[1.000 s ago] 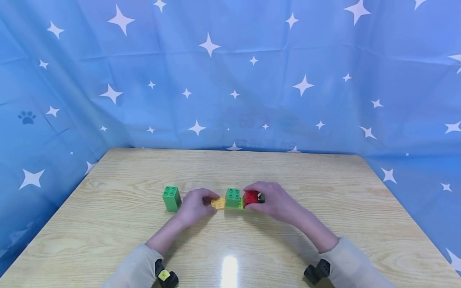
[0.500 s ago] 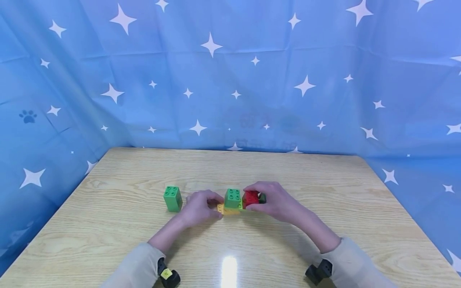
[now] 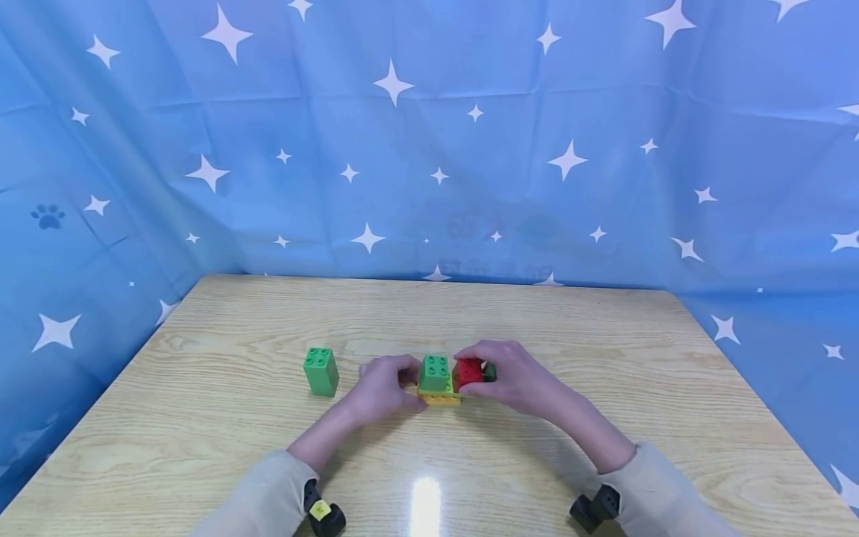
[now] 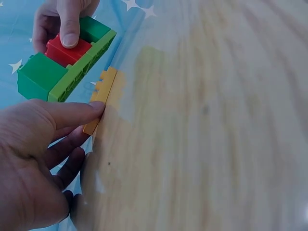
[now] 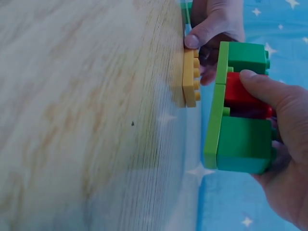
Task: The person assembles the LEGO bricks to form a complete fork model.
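My right hand (image 3: 513,377) grips a red brick (image 5: 236,96) by its sides. That brick sits on a lime-green plate (image 5: 214,130) between two green bricks (image 5: 244,144), and a seam crosses the plate in the right wrist view. The whole build is held up off the table. Below it, an orange-yellow flat brick (image 4: 107,84) lies studs up on the table, with a gap between it and the plate in both wrist views. My left hand (image 3: 385,388) pinches the flat brick's left end between thumb and fingers. In the head view the build partly hides it.
A separate tall green brick (image 3: 321,373) stands on the wooden table (image 3: 221,418) to the left of my left hand. Behind the table hangs a blue star-patterned cloth (image 3: 429,149).
My left hand has slid the orange-yellow flat brick rightward and slightly nearer, under the held build. My right hand has stayed almost still with the red brick in its grip.
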The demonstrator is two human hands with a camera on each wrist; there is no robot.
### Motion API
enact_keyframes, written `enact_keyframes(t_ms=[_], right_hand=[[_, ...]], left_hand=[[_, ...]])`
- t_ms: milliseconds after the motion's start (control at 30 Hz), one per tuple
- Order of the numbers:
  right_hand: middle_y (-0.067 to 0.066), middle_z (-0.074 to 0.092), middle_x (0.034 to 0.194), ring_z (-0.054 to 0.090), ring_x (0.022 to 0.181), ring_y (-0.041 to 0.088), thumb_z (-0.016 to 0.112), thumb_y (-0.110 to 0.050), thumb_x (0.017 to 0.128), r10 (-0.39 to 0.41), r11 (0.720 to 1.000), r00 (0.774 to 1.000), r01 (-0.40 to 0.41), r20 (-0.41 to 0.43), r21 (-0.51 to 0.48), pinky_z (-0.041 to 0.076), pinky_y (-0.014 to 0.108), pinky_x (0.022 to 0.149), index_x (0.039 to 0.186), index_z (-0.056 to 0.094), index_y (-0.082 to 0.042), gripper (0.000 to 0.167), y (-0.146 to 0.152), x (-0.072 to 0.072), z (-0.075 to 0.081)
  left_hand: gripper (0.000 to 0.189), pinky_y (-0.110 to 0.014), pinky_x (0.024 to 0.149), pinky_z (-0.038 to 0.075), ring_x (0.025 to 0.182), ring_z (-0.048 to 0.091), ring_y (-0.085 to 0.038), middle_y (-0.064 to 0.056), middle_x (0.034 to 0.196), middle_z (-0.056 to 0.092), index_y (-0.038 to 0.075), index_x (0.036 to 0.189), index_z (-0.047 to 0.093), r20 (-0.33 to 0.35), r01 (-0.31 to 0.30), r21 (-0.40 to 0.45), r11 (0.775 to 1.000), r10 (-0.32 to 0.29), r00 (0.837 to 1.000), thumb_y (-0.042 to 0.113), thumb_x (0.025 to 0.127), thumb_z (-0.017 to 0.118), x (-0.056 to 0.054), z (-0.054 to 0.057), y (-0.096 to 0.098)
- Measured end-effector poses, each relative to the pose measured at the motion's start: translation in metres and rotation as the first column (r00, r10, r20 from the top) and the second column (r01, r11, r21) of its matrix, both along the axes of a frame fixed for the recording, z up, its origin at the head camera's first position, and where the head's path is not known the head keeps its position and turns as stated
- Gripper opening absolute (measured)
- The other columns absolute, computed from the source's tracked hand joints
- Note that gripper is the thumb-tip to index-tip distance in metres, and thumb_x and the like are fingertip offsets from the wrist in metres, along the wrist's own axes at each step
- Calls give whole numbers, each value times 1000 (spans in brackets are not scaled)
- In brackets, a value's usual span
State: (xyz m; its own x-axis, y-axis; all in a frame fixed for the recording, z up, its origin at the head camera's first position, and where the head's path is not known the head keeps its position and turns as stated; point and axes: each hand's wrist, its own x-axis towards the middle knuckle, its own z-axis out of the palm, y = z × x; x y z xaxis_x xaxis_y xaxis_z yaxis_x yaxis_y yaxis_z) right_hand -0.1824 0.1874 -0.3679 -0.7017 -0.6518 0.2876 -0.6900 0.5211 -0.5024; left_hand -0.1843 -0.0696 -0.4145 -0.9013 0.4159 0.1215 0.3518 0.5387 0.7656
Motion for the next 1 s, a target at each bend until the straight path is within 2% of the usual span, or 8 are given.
enact_keyframes(t_ms=[133, 400, 533, 633, 733, 833, 1000], right_hand=[[3, 72, 101, 63, 85, 12, 86, -9, 83, 11, 1000, 1000, -11, -4, 3, 58, 31, 70, 118, 71, 0, 38, 0, -2, -2], [3, 72, 101, 63, 84, 12, 86, -9, 84, 11, 1000, 1000, -11, -8, 8, 58, 32, 70, 117, 72, 0, 38, 1, -3, -3], [3, 72, 100, 64, 84, 12, 86, -9, 83, 24, 1000, 1000, -24, -16, 4, 58, 31, 70, 117, 72, 0, 38, 1, -3, -5], [3, 72, 101, 64, 85, 13, 86, -10, 84, 32, 999, 999, -32, -15, 3, 58, 31, 70, 117, 71, 0, 38, 0, -4, -6], [3, 71, 101, 64, 85, 13, 86, -11, 84, 33, 999, 999, -33, -6, 9, 58, 33, 71, 118, 71, 0, 38, -2, -4, -6], [2, 71, 101, 63, 85, 14, 85, -12, 85, 34, 999, 999, -34, -4, 22, 58, 35, 71, 118, 71, 0, 38, -3, -5, -6], [1, 71, 100, 63, 84, 13, 85, -12, 85, 22, 999, 1000, -22, -17, 44, 58, 34, 72, 118, 71, 0, 38, -7, -6, -5]], left_hand=[[36, -46, 87, 30, 90, 63, -13, 10, 91, 71, 14, 101, 74, -4, -1, -13, 1000, 1, 1000, 10, 71, 92, 0, 0, 4], [40, -45, 83, 30, 92, 62, -15, 8, 97, 72, 14, 106, 73, -10, -13, -46, 999, 13, 1000, 12, 71, 93, -1, 0, 13], [40, -44, 82, 29, 91, 61, -15, 8, 96, 71, 14, 106, 72, 10, -7, -38, 999, 8, 1000, 12, 72, 93, 0, 1, 15], [44, -44, 86, 32, 94, 60, -16, 6, 99, 70, 13, 111, 71, 43, -3, -32, 999, 5, 999, 14, 73, 93, 1, 2, 13], [55, -44, 92, 41, 99, 59, -19, 3, 106, 67, 11, 122, 68, 95, 0, 5, 1000, 0, 995, 14, 73, 93, 2, 4, 9], [67, -44, 93, 51, 106, 60, -22, -2, 115, 65, 10, 134, 63, 120, -2, 79, 997, -8, 993, 12, 74, 92, 3, 5, 4], [68, -43, 96, 54, 112, 62, -25, -6, 122, 64, 10, 140, 60, 106, 11, 216, 976, -35, 994, 7, 78, 89, 6, 6, -1]])
